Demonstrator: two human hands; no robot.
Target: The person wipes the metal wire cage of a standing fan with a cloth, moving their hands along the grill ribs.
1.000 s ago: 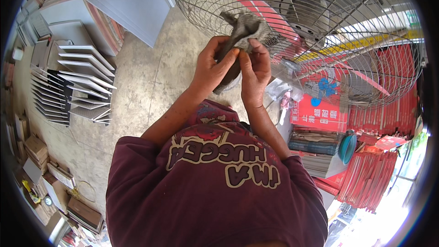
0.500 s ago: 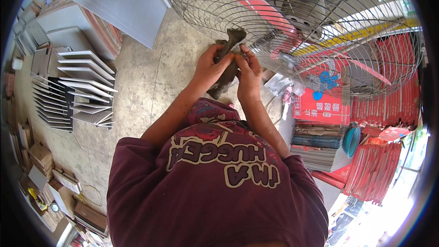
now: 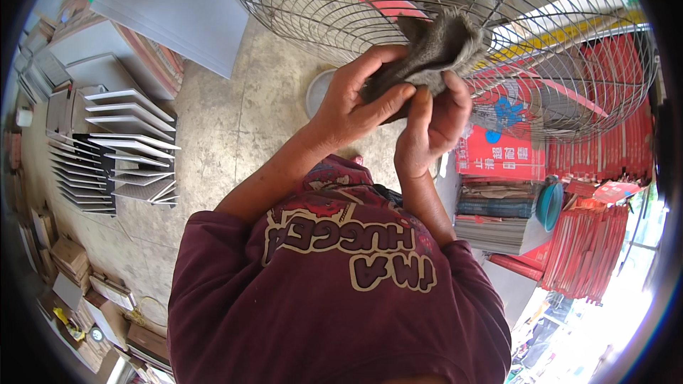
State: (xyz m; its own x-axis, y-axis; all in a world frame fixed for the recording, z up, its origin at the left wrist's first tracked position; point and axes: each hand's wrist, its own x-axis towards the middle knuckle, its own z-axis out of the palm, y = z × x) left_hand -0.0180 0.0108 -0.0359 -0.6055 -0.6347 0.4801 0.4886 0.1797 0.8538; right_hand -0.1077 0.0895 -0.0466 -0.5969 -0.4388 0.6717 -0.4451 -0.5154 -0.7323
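Note:
A dark grey cloth [image 3: 434, 53], bunched and folded, is held up in front of my chest by both hands. My left hand [image 3: 366, 92] grips its left side, thumb on top and fingers curled behind. My right hand [image 3: 435, 117] pinches the cloth's lower edge between thumb and fingers. Just beyond the cloth is the wire cage of a large fan [image 3: 327, 14], with red blades showing through it. The cloth overlaps the cage in view; whether they touch I cannot tell.
A round grey base [image 3: 320, 92] stands on the concrete floor [image 3: 220, 135]. At the left are a rack of tile samples [image 3: 135, 135] and a large leaning grey panel [image 3: 178, 11]. Stacked red cartons [image 3: 587, 252] and a teal round object [image 3: 548, 206] are on the right.
Both hands have moved up and to the right with the cloth, closer to the fan cage. The cloth has changed from hanging long to bunched up, and the round base has come into sight.

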